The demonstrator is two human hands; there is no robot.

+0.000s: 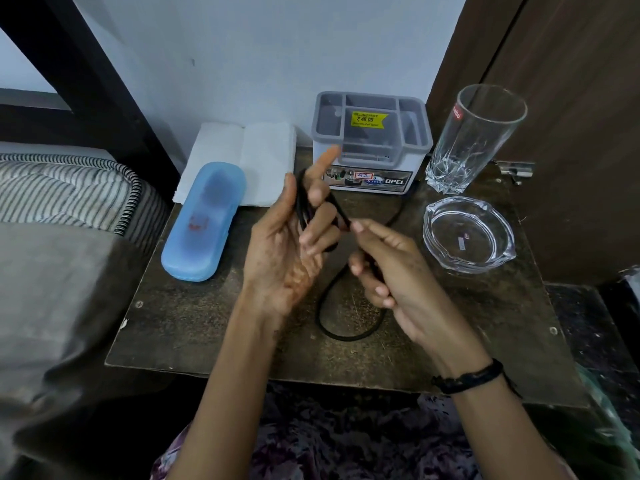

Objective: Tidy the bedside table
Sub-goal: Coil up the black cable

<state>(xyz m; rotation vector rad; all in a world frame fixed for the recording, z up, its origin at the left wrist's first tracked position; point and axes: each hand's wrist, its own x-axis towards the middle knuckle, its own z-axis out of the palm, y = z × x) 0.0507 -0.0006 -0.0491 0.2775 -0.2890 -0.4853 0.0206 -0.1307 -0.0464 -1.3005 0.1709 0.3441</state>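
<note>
A black cable (327,306) lies in a loop on the dark bedside table (207,327) and runs up into both hands. My left hand (287,244) is raised palm-up above the table's middle, with several turns of the cable wound around its fingers. My right hand (391,268), just to the right, pinches the cable between thumb and fingers. A further stretch of cable trails back toward the grey organiser box (372,143).
A blue glasses case (204,223) lies at the left, partly on a folded white cloth (242,150). A tall drinking glass (474,140) and a glass ashtray (467,233) stand at the right. A striped mattress (62,192) borders the left.
</note>
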